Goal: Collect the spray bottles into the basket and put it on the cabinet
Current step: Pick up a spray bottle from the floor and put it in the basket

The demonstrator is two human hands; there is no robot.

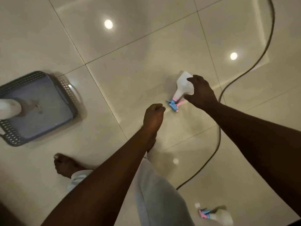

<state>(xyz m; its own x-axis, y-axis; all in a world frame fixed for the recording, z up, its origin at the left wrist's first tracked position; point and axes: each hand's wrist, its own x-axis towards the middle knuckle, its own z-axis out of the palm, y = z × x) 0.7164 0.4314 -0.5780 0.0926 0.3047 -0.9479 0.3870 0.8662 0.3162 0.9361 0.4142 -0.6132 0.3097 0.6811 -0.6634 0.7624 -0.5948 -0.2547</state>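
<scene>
The spray bottle (183, 86) is lying on its side on the tiled floor (130, 46), and I am spreading my right hand (201, 92) wide just over it, not yet gripping. My left hand (154, 115) is hanging curled and empty. I judge this the pickup step; next I am needing a firm close around the body, then a carry to the basket (65, 84), well apart at left.

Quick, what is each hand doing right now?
Left hand: closed in a fist, holding nothing that shows.
Right hand: open, fingers spread over the spray bottle lying on the floor, not gripping it yet.
</scene>
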